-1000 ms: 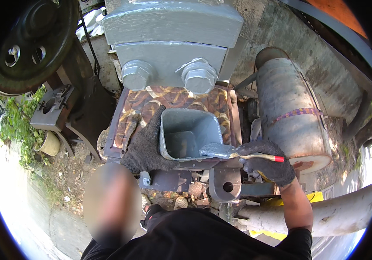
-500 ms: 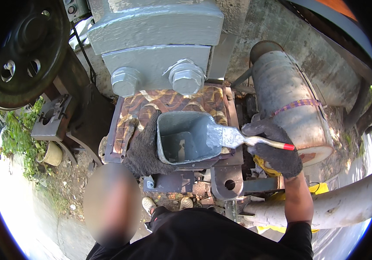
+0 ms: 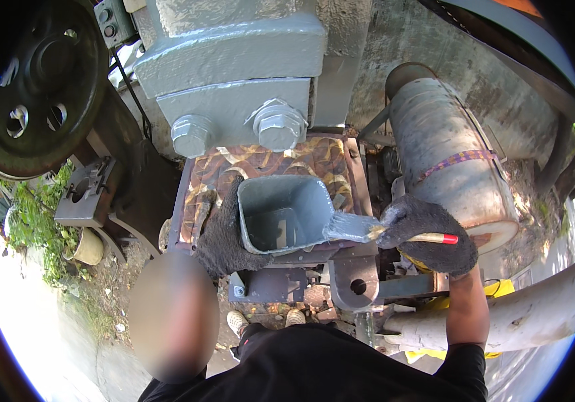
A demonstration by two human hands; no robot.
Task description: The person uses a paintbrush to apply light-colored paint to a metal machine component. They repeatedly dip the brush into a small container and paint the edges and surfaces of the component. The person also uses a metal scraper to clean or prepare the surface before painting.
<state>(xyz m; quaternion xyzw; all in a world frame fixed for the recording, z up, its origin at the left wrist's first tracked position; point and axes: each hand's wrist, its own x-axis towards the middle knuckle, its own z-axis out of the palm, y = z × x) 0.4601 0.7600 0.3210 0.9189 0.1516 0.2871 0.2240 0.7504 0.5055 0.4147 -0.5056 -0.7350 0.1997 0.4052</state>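
Note:
A squarish grey-blue container [image 3: 280, 194] with a little grey paint at its bottom is held by my left hand [image 3: 223, 234], in a dark knitted glove closed round its left side. My right hand [image 3: 431, 234], gloved alike, grips a paintbrush [image 3: 354, 228] with a pale, red-tipped handle. The bristles are coated in grey paint and touch the container's right rim, seen nearly edge-on. Beyond the container stands a grey-painted machine block [image 3: 234, 110] with two large bolts, its coat glossy. My fingers round the brush are partly hidden by the glove's bulk.
A brown patterned pad [image 3: 267, 157] covers the machine's bed under the container. On the left are a dark flywheel [image 3: 52, 63] and green plants [image 3: 39, 228]. A rusty metal cylinder [image 3: 445, 147] lies to the right, with a thick pale pole [image 3: 488, 321] nearer me.
The brush has moved down along the container's right rim, and its bristles have turned from broad face to narrow edge. The container has shifted slightly left in the picture.

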